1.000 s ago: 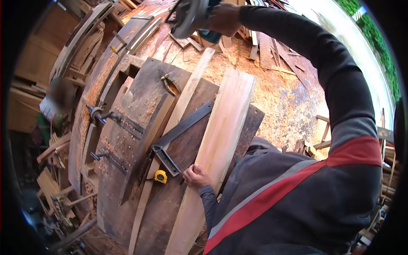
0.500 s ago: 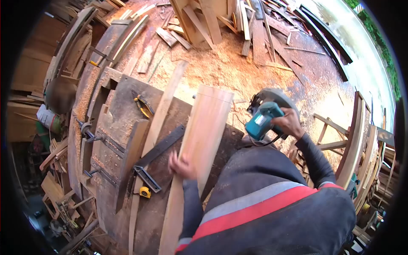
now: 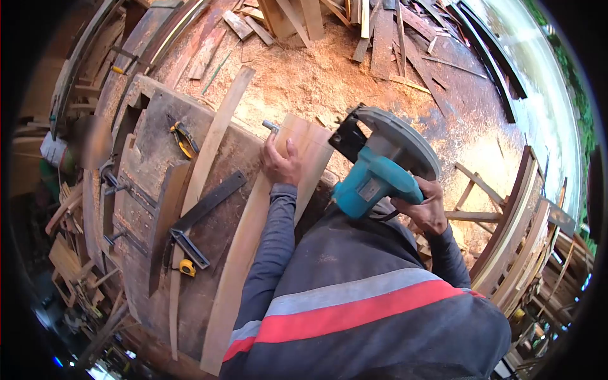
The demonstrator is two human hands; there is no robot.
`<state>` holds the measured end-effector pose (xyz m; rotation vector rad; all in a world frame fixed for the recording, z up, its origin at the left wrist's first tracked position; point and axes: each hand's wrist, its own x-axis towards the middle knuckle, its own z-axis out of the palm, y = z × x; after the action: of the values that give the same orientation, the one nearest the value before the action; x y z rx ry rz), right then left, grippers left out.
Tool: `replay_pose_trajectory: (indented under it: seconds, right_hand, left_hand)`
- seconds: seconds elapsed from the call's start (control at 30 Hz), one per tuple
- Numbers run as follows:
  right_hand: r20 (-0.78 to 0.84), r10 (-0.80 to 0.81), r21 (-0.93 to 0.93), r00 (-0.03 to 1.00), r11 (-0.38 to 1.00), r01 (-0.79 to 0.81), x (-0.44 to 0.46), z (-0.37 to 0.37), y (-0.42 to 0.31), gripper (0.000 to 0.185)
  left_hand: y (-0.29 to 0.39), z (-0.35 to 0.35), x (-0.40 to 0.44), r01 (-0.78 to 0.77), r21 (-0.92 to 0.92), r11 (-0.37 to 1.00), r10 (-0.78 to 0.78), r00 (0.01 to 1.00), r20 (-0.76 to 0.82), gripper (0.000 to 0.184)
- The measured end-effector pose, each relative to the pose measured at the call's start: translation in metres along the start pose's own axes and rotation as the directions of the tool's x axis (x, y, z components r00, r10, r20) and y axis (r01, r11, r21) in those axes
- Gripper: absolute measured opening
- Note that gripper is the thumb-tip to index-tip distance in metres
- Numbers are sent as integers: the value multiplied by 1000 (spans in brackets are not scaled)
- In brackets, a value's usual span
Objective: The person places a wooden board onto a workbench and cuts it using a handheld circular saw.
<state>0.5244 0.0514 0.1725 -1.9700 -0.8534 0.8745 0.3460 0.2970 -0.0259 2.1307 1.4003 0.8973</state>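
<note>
My left hand (image 3: 282,164) is on the far part of a long pale wooden plank (image 3: 237,272), its fingers at the left edge and thumb raised across the top face. Just beyond the fingertips, a small metal piece (image 3: 270,126) sticks out at the plank's side. My right hand (image 3: 425,208) is wrapped around the rear handle of a teal circular saw (image 3: 373,180). The saw is held up at the right of the plank's far end, with its grey blade guard toward the far right. Whether the saw touches the plank is hard to tell.
On the workbench (image 3: 149,209) lie pliers (image 3: 183,139), a black square (image 3: 209,202), a yellow tape measure (image 3: 187,267) and a thin strip of wood (image 3: 212,139). Sawdust (image 3: 297,76) and offcuts cover the ground beyond. Curved timbers (image 3: 506,234) stand at right.
My left hand has slid forward along the plank to its far part. The saw has come nearer the plank's end and turned, held in my right hand. The view has shifted slightly.
</note>
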Motion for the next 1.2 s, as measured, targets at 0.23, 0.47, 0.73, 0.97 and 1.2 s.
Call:
replay_pose_trajectory:
  seconds: [0.23,0.47,0.73,0.97,1.2]
  right_hand:
    - [159,-43,17,986,999,41,18,24,7,25]
    - [155,7,-71,988,997,4,15,30,37,28]
    - [231,-43,-82,972,995,64,17,33,23,44]
    - [225,-125,-247,966,952,181,16,42,9,18]
    - [255,-144,-260,956,942,212,17,40,18,19]
  left_hand:
    - [-9,-14,-1,-144,-114,983,154,985,78,80]
    - [-5,-19,-5,-215,113,970,186,957,221,108]
    - [-9,-19,-8,-192,70,979,173,962,211,108]
    - [-6,-22,-9,-147,90,985,112,944,311,103]
    - [-2,-25,-7,-115,128,985,63,933,355,100]
